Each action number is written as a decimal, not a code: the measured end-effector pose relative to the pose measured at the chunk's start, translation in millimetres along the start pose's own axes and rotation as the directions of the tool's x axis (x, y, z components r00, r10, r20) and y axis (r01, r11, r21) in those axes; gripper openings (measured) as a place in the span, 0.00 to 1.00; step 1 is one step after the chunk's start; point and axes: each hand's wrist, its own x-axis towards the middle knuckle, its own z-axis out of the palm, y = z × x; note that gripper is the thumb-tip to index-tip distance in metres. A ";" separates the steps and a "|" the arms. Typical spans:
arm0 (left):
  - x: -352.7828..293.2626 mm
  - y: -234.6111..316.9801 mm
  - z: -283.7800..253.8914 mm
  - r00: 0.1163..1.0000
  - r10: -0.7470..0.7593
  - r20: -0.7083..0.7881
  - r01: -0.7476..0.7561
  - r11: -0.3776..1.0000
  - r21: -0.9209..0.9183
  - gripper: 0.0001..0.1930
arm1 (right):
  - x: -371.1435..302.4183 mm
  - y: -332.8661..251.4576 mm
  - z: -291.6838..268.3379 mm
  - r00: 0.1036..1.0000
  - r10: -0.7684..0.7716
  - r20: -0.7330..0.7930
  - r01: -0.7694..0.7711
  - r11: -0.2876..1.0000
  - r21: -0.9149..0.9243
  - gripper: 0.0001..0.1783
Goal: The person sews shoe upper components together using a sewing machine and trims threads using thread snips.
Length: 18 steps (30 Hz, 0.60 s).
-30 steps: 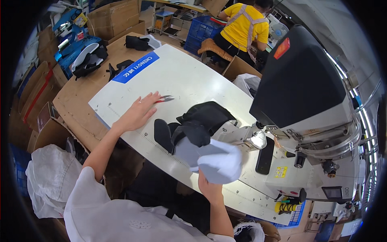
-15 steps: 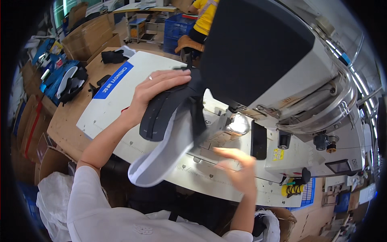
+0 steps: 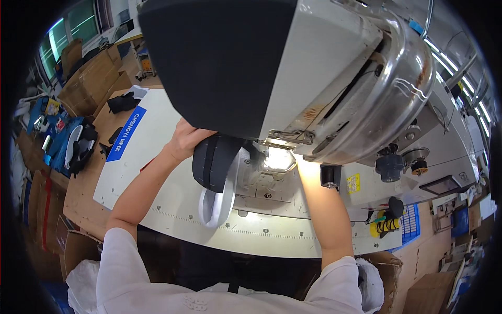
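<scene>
My left hand (image 3: 185,140) grips the far left side of a dark grey padded fabric piece (image 3: 209,165) with a light grey lining (image 3: 225,201). The fingers go partly out of sight behind the black cover of the sewing machine head (image 3: 219,63). The piece stands on the white machine table beside the lit needle area, its pale end hanging toward me. My right forearm (image 3: 328,217) reaches up past the bright lamp (image 3: 280,158); the machine head hides the right hand's fingers, so what they touch cannot be seen.
The white table (image 3: 261,233) has a ruled near edge. A small control screen (image 3: 442,186) and a yellow coiled part (image 3: 384,228) are at the right. Similar dark and white pieces (image 3: 81,149) lie at the left, near cardboard boxes (image 3: 94,83).
The view has shifted, and the machine head now covers more of it. The fabric piece has come down next to the needle area. My right hand has moved forward behind the machine head.
</scene>
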 end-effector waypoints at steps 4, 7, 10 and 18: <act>9.0 7.8 4.7 0.997 0.067 0.036 -0.069 0.996 0.055 0.12 | -6.1 8.0 -35.5 1.000 -0.005 -0.030 0.002 0.994 -0.110 0.11; 21.0 37.9 12.0 0.999 0.041 -0.002 -0.041 0.998 0.053 0.13 | -11.3 1.2 -43.6 0.999 -0.011 -0.044 0.002 0.982 -0.190 0.11; 29.6 71.8 13.2 0.994 0.104 -0.018 -0.101 0.987 0.124 0.15 | -29.4 -12.4 -55.9 0.997 -0.040 -0.064 0.020 0.959 -0.284 0.12; 27.6 77.6 17.5 0.999 -0.045 -0.024 0.044 0.998 -0.051 0.17 | -59.0 -63.1 -39.9 0.946 0.323 -0.036 -0.298 0.907 0.296 0.16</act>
